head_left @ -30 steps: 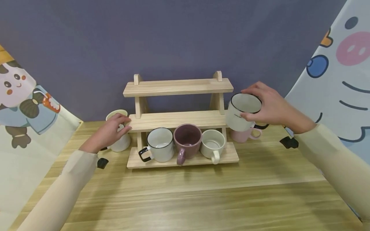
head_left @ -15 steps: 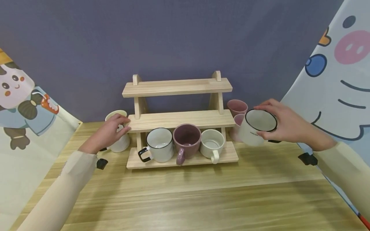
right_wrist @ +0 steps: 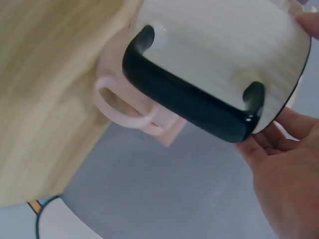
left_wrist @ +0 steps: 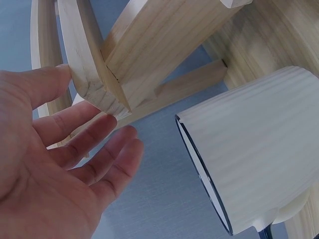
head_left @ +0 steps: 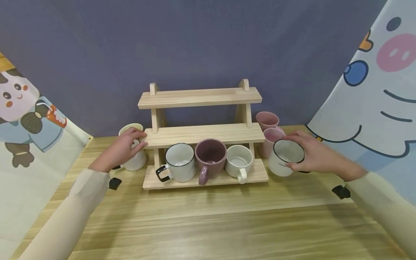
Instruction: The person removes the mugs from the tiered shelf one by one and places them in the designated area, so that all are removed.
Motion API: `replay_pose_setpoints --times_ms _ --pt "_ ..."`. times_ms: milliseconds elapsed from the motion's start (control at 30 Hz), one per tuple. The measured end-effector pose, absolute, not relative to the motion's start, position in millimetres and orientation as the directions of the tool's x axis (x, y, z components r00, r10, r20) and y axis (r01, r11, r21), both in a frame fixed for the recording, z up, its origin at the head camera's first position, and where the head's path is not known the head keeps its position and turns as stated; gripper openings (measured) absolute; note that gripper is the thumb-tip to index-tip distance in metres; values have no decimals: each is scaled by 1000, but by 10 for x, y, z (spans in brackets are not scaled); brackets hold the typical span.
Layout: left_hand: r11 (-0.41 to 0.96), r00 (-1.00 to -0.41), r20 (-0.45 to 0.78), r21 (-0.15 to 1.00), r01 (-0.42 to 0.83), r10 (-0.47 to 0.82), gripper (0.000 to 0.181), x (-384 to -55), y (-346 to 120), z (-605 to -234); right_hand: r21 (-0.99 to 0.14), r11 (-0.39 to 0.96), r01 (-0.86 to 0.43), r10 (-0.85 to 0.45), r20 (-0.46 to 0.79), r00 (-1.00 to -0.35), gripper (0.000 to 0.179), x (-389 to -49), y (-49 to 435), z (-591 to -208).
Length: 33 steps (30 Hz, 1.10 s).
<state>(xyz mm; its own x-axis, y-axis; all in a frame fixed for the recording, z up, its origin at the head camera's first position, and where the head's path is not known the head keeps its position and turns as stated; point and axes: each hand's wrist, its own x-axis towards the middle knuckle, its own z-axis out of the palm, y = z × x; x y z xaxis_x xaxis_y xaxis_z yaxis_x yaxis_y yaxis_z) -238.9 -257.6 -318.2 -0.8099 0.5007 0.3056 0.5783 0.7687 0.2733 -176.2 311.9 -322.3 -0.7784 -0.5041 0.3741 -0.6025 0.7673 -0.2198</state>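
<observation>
My right hand [head_left: 308, 151] grips a white mug [head_left: 280, 163] with a black rim by its rim, thumb on the near side. The mug is upright, low over the table to the right of the rack, and its black handle [right_wrist: 184, 99] shows in the right wrist view. My left hand [head_left: 121, 148] pinches the left end of the middle shelf of a wooden three-tier rack [head_left: 201, 134], thumb and fingertips on either side of the board [left_wrist: 92, 74]. Beside that hand lies a ribbed white mug [left_wrist: 254, 149] with a dark rim, partly hidden in the head view.
On the bottom shelf stand a white black-rimmed mug [head_left: 180, 168], a purple mug [head_left: 211, 159] and a cream ribbed cup [head_left: 239, 162]. Two pink mugs, one behind [head_left: 267, 119] and one nearer [head_left: 267, 146], stand right of the rack. A pale yellow-rimmed mug [head_left: 130, 128] is behind my left hand.
My right hand has carried the white mug from beside the middle shelf to the right and down towards the table, uncovering the pink mugs. My left hand has stayed on the shelf end.
</observation>
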Motion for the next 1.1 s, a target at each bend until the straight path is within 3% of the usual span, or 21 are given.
replay_pose_setpoints --times_ms 400,1100 --pt "763 -800 327 267 589 503 28 -2366 -2578 -3183 -234 813 -533 -460 303 -835 74 -1823 3131 -3452" --pt "774 -814 316 275 570 486 29 -2360 -2568 -3173 -262 807 -529 -442 324 -836 72 -1862 3127 -3557"
